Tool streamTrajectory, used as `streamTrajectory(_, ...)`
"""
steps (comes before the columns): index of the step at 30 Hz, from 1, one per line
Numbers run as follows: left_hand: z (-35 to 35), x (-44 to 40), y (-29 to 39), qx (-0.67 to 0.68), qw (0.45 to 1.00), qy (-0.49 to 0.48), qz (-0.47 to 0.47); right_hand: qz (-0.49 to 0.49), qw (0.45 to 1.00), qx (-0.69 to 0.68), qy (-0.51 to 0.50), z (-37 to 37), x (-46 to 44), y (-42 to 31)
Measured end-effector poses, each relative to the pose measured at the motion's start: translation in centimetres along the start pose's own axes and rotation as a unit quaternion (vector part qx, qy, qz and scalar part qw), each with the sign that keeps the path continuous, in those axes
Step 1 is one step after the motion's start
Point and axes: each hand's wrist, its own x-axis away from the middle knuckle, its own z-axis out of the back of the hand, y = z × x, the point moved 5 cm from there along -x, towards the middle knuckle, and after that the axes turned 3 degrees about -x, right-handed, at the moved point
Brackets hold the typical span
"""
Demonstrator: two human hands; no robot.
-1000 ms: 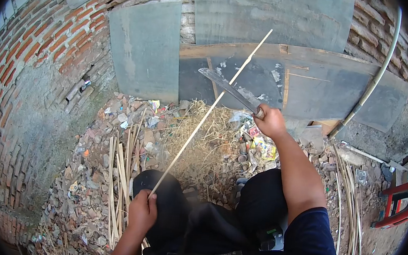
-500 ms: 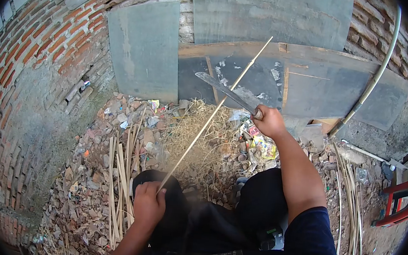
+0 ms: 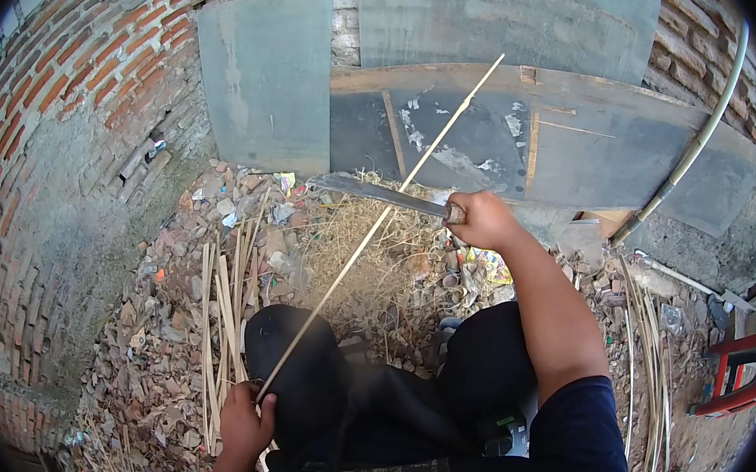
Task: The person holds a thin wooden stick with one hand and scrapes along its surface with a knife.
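A long, thin pale strip (image 3: 347, 269) slants up and away across the middle, over my left knee. Its near end is pinched in my left hand (image 3: 246, 419), low beside that knee. My right hand (image 3: 481, 220) is wrapped round the handle of a machete (image 3: 382, 192), whose blade points left and crosses the strip above its middle. The strip's far end, with a small node below the tip, stands in front of the dark boards. Beneath the blade, a heap of thin shavings (image 3: 368, 244) lies on the rubble.
Split strips (image 3: 222, 321) lie left of my knees, and another bundle (image 3: 652, 363) lies at the right. A red stool (image 3: 738, 373) stands at the far right. Ahead are grey boards (image 3: 266, 80) and a leaning pole (image 3: 696, 144); a brick wall (image 3: 51, 132) rises at left.
My right hand and the machete have moved down and left, and the blade now lies more level. My left hand has moved down and slightly left with the strip's near end.
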Motion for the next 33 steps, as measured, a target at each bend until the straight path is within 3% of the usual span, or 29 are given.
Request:
streamTrajectory(3,-0.8,0.5,-1.7,0.009,0.992,-0.078,0.102,0.034,0.998,0.026,-0.039,-0.2,0.0,-2.1)
streamTrajectory(6,-1.6,0.9,-2.4,-0.015,0.997,-0.063,0.039,0.044,0.994,0.055,-0.082,-0.3,0.3,-4.4)
streamTrajectory(14,-3.6,1.6,-3.6,-0.03,0.997,-0.034,0.063,0.043,0.987,0.082,-0.133,-1.7,-0.2,-5.2)
streamTrajectory(17,-3.7,1.6,-3.8,-0.044,0.996,-0.04,0.072,0.011,0.991,0.029,-0.129,-2.3,-0.6,-3.8)
streamTrajectory(23,-4.1,1.7,-3.6,-0.053,0.996,-0.024,0.061,0.02,0.983,0.072,-0.166,-2.6,0.2,-8.4)
streamTrajectory(26,-4.2,1.8,-3.9,-0.046,0.997,-0.014,0.06,-0.014,0.985,0.014,-0.173,-3.0,-1.0,-6.1)
streamTrajectory(27,-4.3,1.9,-3.8,-0.042,0.997,-0.009,0.065,-0.033,0.991,-0.004,-0.126,-3.3,-1.8,-4.1)
streamTrajectory(30,-4.0,1.8,-3.5,-0.048,0.996,-0.009,0.073,-0.097,0.988,-0.049,-0.109,-3.0,-2.2,-2.0)
streamTrajectory(33,-3.9,1.7,-3.6,-0.054,0.998,0.003,0.046,-0.051,0.991,-0.003,-0.121,-3.1,-1.3,-3.7)
